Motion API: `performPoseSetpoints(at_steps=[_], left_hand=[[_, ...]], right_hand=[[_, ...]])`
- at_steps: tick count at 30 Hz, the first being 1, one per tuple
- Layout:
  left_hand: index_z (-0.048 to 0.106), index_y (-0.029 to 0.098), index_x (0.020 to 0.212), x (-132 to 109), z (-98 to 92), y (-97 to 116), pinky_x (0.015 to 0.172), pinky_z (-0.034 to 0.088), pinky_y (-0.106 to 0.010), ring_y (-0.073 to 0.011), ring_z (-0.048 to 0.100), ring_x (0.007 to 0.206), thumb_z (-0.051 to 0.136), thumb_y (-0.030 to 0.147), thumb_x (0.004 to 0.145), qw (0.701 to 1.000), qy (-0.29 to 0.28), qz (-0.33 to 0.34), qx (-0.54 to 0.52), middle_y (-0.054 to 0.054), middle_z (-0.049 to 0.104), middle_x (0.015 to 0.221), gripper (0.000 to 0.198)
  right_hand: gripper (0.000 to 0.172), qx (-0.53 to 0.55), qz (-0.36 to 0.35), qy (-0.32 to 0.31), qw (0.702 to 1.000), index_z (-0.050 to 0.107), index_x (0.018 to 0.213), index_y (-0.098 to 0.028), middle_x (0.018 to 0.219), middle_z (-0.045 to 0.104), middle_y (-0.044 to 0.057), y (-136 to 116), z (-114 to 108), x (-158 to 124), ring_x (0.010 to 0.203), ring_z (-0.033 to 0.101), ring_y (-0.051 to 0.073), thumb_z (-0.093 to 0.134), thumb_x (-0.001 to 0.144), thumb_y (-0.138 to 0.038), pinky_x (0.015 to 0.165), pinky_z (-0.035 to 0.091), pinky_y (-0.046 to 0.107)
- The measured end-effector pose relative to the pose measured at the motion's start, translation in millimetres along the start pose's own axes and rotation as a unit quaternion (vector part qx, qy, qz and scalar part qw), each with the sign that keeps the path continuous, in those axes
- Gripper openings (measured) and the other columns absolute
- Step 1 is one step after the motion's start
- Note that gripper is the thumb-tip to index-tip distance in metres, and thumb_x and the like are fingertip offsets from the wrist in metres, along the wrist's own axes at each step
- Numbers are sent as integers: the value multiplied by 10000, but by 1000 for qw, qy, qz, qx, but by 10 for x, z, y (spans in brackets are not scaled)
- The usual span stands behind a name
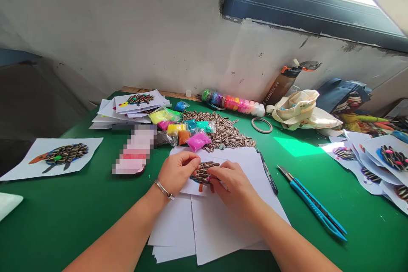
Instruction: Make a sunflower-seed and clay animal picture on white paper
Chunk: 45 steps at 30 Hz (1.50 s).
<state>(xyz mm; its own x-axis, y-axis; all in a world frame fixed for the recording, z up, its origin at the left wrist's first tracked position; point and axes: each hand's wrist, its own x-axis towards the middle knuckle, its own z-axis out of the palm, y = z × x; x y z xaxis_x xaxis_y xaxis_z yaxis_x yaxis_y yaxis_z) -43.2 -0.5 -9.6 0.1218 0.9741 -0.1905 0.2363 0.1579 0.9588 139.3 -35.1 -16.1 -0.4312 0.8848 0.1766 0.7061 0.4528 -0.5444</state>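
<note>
A bird-like picture made of striped sunflower seeds (204, 173) with orange legs is on a small white card (193, 188), lying on stacked white paper (229, 238). At its left edge, my left hand (177, 170) has thumb and forefinger pinched together; anything between them is hidden. My right hand (234, 180) rests over the picture's right side, its fingertips closed against the seeds. A bit of pink shows by those fingertips, and I cannot make out whether they hold it. The right hand hides part of the picture.
Loose sunflower seeds (223, 129) lie behind the paper, beside coloured clay packets (197, 140). A blue utility knife (314, 204) and a black pen (267, 172) lie right. Finished seed cards (137, 101) are stacked back left; others (369, 153) lie right. A brown bottle (280, 85) leans behind.
</note>
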Motion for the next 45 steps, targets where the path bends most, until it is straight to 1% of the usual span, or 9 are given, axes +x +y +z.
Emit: performPoseSetpoints(at_steps=[7, 13, 17, 22, 26, 37, 40, 42, 45], left_hand=[[695, 169, 799, 5, -8, -36, 580, 495, -261, -157, 615, 578, 656, 427, 700, 1000, 2, -1, -6, -15, 676, 652, 279], [701, 150, 799, -22, -2, 10, 580, 528, -258, -151, 640, 578, 685, 408, 686, 998, 7, -25, -57, -25, 692, 669, 281], [701, 118, 904, -80, 31, 89, 609, 559, -284, -160, 660, 605, 685, 374, 687, 994, -4, -35, -101, -42, 704, 709, 335], [656, 113, 1089, -158, 124, 132, 609, 562, -301, -173, 667, 641, 664, 329, 703, 985, -87, -56, -137, -47, 712, 754, 443], [653, 134, 1111, -200, 182, 135, 651, 560, -297, -166, 661, 693, 662, 318, 702, 973, -153, -67, -161, -45, 709, 794, 448], [571, 157, 1244, -230, 130, 153, 763, 560, -363, -222, 698, 822, 686, 491, 727, 958, -207, -94, -177, -87, 727, 909, 626], [587, 139, 1219, -198, 40, 159, 740, 562, -376, -235, 701, 793, 641, 504, 759, 980, -165, -43, -108, -96, 731, 901, 589], [644, 153, 1142, -161, -39, 154, 784, 544, -369, -234, 694, 828, 605, 487, 785, 997, -71, 9, -5, -83, 731, 925, 490], [701, 196, 1046, -104, -124, 126, 786, 525, -341, -228, 681, 832, 549, 469, 814, 984, 43, 71, 155, -43, 738, 908, 389]], right_hand=[[217, -20, -37, 47, 998, 611, 740, -211, 662, 657, -17, 41, 13, -50, 722, 503, 159, 494, 870, -82, 732, 344, 307], [150, -7, -39, 155, 987, 634, 914, -196, 740, 660, 24, 162, -43, -30, 727, 507, 174, 507, 881, -122, 696, 389, 320], [160, 25, -27, 185, 982, 630, 940, -206, 776, 666, 26, 156, -77, -15, 754, 532, 181, 520, 869, -112, 706, 428, 328], [205, 73, -54, 154, 984, 646, 977, -228, 884, 665, 34, -44, -25, -27, 822, 562, 174, 555, 847, -99, 744, 463, 320], [196, 96, -51, 139, 984, 650, 991, -220, 922, 637, 49, -95, 30, -43, 846, 559, 186, 601, 828, -124, 731, 478, 327], [132, 153, -7, 98, 983, 669, 851, -210, 821, 594, 27, -39, -7, -48, 769, 558, 147, 545, 873, -169, 671, 466, 270], [115, 165, 13, 123, 979, 663, 864, -210, 811, 600, 26, 41, -66, -35, 759, 567, 147, 559, 860, -161, 677, 466, 273], [106, 145, 37, 140, 979, 659, 859, -210, 818, 607, 32, 123, -98, -25, 783, 569, 162, 571, 844, -152, 701, 465, 294], [148, 106, 59, 136, 983, 676, 871, -221, 851, 621, 46, 243, -86, -16, 844, 570, 188, 555, 843, -142, 728, 464, 317]])
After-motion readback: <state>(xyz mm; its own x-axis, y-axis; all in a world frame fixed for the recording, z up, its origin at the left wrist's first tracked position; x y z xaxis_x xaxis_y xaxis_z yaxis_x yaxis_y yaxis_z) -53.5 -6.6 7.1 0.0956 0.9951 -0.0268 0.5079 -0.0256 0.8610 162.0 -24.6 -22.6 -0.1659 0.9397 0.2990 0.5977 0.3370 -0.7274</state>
